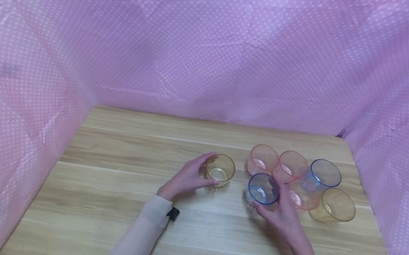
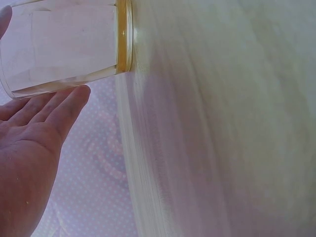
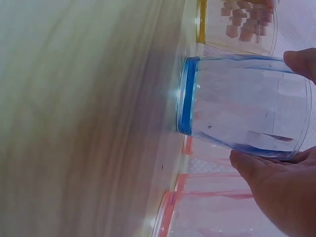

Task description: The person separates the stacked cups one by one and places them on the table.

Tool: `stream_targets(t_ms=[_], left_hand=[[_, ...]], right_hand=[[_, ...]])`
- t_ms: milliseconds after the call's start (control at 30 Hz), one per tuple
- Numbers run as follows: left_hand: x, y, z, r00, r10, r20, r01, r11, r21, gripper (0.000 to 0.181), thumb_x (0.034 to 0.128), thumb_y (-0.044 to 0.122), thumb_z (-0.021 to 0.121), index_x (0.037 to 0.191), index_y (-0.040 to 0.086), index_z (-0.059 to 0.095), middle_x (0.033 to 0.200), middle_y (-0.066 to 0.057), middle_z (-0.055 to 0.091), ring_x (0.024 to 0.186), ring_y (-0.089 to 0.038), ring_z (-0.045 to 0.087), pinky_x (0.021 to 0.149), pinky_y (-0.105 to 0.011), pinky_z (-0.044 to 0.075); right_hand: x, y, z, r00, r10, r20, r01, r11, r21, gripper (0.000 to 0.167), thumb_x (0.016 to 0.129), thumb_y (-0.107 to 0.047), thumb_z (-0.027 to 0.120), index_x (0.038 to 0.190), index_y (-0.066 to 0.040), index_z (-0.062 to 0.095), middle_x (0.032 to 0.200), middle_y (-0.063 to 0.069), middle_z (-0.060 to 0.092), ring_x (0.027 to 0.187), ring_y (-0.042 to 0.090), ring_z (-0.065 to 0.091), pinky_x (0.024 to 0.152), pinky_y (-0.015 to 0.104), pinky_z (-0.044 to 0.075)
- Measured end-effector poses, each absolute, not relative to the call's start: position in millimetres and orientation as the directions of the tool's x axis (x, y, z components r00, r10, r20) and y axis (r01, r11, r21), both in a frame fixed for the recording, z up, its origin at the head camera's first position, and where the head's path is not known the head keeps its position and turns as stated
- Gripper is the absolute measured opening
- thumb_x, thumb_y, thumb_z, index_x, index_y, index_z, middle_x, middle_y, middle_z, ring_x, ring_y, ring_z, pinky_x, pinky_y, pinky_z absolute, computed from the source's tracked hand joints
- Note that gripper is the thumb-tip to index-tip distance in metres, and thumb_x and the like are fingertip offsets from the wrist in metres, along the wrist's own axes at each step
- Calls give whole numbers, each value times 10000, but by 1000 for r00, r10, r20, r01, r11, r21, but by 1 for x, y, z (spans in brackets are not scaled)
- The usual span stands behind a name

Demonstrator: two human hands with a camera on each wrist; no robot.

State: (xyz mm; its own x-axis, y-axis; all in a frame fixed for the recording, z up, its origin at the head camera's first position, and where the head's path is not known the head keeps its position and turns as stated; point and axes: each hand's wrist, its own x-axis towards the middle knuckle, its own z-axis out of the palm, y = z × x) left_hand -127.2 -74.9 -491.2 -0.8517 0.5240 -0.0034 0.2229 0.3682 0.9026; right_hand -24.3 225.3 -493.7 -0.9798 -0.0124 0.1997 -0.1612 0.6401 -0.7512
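A clear yellow-tinted cup (image 1: 219, 174) stands upright near the middle of the table, and my left hand (image 1: 186, 179) grips it from the left between thumb and fingers. To its right, my right hand (image 1: 285, 219) holds a clear blue-tinted cup (image 1: 260, 193) by its sides, thumb in front and fingers behind. In the right wrist view the thick blue base of this cup (image 3: 187, 96) is at or very near the tabletop. The left wrist view shows the yellow cup (image 2: 69, 47) with the fingers straight along its side; only the thumb tip shows there.
Behind and right of my right hand stand three pink cups, among them one at the back (image 1: 264, 158), a second blue cup (image 1: 325, 174) and a second yellow cup (image 1: 337, 207). Pink dotted cloth (image 1: 214, 59) hangs around the wooden table (image 1: 107, 201).
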Motion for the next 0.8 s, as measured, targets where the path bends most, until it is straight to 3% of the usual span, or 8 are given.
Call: stream_targets(t_ms=[167,267,367,500,600,800], left_hand=[[-126,-75,-490,-853,522,-12,208,362,909,894,829,276,899,1574,141,423,1560,-77,503,1377,-324,533,1183,-415,417],[-126,-75,-489,-851,526,-17,197,349,916,900,830,264,899,1579,136,416,1567,-88,492,1372,-341,536,1178,-424,425],[-126,-76,-489,-849,529,-19,196,347,917,920,838,257,893,1594,112,389,1580,-84,478,1373,-341,536,1181,-416,420],[-125,-75,-490,-846,533,-20,201,354,913,965,851,262,882,1615,68,325,1602,-80,450,1388,-341,520,1196,-427,399],[-125,-74,-490,-846,533,-22,216,379,900,1001,845,287,886,1623,62,299,1611,-86,435,1416,-331,486,1208,-448,379],[-124,-70,-491,-853,521,-9,260,441,859,1026,828,299,898,1622,62,294,1607,-132,425,1478,-324,393,1237,-491,322]], right_hand=[[-25,226,-493,-981,-8,195,-156,636,-756,990,720,-95,928,1510,79,358,1399,314,535,1263,475,532,1035,653,445],[-26,226,-492,-978,-5,207,-164,627,-762,1018,722,-123,942,1532,60,353,1441,296,512,1297,465,505,1060,607,429],[-25,225,-490,-972,-1,235,-185,617,-765,997,749,-140,928,1554,24,364,1511,263,468,1359,445,455,1150,379,375],[-25,225,-488,-954,3,301,-239,599,-764,877,806,-103,867,1548,0,408,1548,238,451,1389,435,432,1106,68,252],[-26,225,-485,-933,-2,360,-289,600,-746,833,818,-78,840,1540,-5,432,1552,223,465,1393,410,449,1130,72,252],[-30,227,-476,-881,-27,472,-396,589,-705,719,865,-64,773,1521,-29,481,1520,203,519,1439,102,414,1185,142,261]])
